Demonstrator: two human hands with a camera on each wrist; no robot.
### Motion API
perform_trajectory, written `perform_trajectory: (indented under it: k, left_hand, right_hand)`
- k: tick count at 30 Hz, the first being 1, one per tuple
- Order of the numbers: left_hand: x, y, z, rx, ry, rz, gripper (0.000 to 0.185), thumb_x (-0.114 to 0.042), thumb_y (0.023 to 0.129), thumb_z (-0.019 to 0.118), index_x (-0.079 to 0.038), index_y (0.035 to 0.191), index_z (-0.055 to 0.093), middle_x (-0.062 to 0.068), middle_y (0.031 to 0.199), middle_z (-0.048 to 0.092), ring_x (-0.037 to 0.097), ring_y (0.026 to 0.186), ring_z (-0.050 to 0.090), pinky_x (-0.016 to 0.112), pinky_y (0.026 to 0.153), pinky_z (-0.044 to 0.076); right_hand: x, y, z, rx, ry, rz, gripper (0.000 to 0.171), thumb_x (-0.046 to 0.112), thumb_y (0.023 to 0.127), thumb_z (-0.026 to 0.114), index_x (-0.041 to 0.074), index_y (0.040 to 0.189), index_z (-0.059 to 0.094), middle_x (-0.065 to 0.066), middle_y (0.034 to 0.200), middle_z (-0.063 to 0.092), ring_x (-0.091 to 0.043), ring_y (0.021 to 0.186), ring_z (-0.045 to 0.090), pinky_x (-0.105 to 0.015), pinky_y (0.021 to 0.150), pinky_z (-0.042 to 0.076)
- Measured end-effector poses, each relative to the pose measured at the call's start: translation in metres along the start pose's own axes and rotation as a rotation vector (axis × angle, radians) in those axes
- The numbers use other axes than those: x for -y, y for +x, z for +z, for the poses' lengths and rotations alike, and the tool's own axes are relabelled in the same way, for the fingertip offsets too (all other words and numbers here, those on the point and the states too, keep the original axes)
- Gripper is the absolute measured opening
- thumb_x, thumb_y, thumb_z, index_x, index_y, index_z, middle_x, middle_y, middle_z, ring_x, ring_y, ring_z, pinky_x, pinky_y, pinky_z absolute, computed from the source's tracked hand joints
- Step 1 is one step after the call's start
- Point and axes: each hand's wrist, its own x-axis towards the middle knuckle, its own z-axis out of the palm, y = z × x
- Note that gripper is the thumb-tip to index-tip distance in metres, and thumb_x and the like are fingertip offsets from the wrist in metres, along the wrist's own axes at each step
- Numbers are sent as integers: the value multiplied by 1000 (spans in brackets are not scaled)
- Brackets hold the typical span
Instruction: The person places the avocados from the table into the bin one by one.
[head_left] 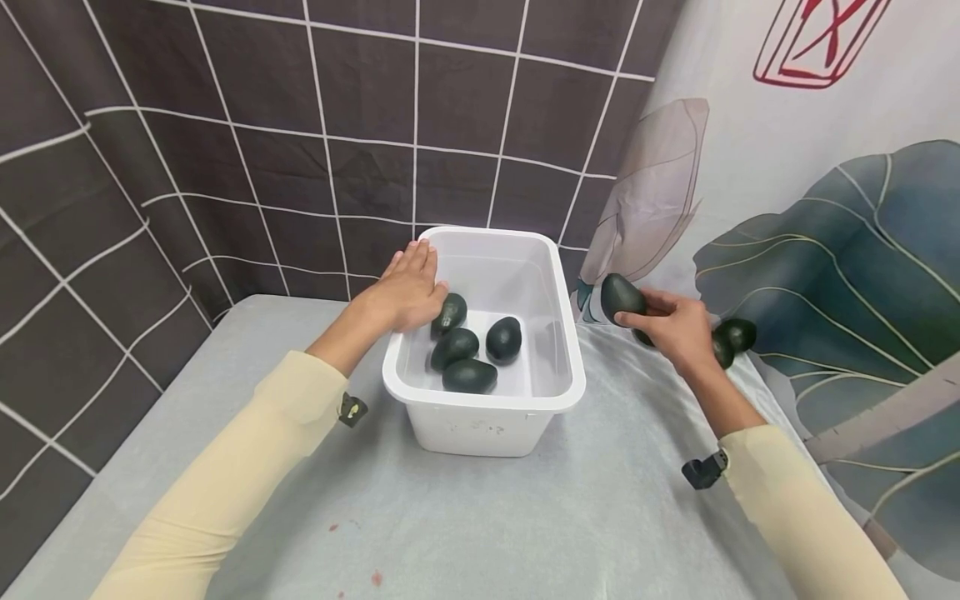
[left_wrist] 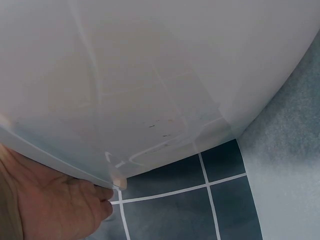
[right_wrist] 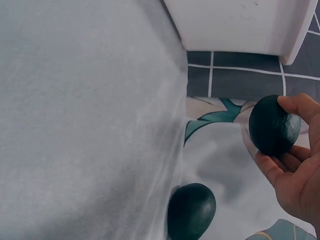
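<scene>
A white plastic tub (head_left: pixel 480 427) stands on the table with several dark green avocados (head_left: pixel 469 376) lying on its floor. My left hand (head_left: pixel 408 287) rests on the tub's left rim, its fingers stretched out along the edge; the left wrist view shows the palm (left_wrist: pixel 60 210) against the outside of the rim. To the right of the tub, my right hand (head_left: pixel 675 325) holds an avocado (head_left: pixel 621 297) between thumb and fingers, raised off the table. The right wrist view shows that grip from below, with the avocado (right_wrist: pixel 274 126) apart from the tub.
More avocados (head_left: pixel 738 334) lie at the table's right side, partly hidden behind my right hand. A grey cloth (head_left: pixel 600 492) covers the table. Dark tile-patterned sheeting (head_left: pixel 367 92) hangs behind and at left, and a leaf-patterned curtain (head_left: pixel 840 242) at right.
</scene>
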Motion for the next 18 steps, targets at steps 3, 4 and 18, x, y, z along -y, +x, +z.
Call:
perform_trajectory:
  k: [3,4,18]
  left_hand:
    - [0,0,0,1,0,2,78,-37,119,24,10,177,1,27,189,-11,41,179,-12,51,147,-8]
    - [0,1,0,1,-1,2,78,-37,119,25,10,177,1,27,189,-11,41,179,-12,51,147,-8]
    - [1,1,0,-7,-4,7,79,-38,119,25,10,177,3,28,189,-9,40,179,-12,51,147,-8]
  right_hand:
    - [3,1,0,-4,-15,0,78,45,91,95,9,155,70,-17,150,75,-38,138,74,-7,84,48]
    - [3,1,0,-8,-16,1,77,45,91,95,9,155,70,-16,149,75,-37,138,74,-7,84,48]
    - [12,6,0,-22,-11,2,76,45,91,95,10,154,71,-15,150,76,-34,137,75,-18,98,51]
